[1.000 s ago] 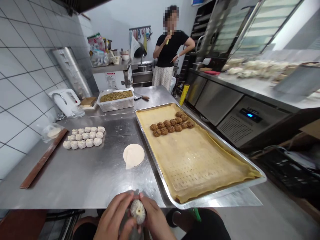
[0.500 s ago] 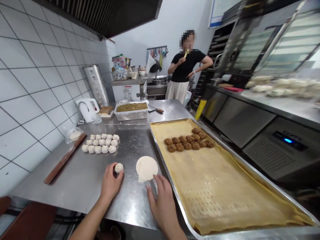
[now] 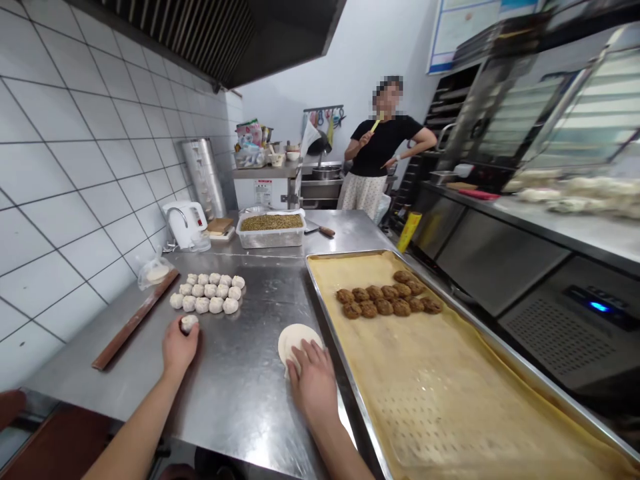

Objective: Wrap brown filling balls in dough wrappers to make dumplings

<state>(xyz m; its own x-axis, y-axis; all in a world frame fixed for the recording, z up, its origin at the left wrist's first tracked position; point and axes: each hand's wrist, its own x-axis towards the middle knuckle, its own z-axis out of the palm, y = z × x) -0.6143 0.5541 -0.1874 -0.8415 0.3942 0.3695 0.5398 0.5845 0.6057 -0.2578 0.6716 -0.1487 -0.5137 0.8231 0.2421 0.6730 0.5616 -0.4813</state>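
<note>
Dumpling (image 3: 189, 324) pinched in our left hand (image 3: 178, 345); likely light, soft: we'd cup sides. Dough round (image 3: 294, 333) under our right hand (image 3: 316, 383), fingers spread loosely; probably floppy, tearable: lift by rim.

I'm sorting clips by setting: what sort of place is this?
Most likely a small commercial kitchen or bakery workroom. A large slatted extractor hood hangs overhead, a big lined tray holds brown balls, and pale dough parcels sit in rows on the metal worktop.
</note>
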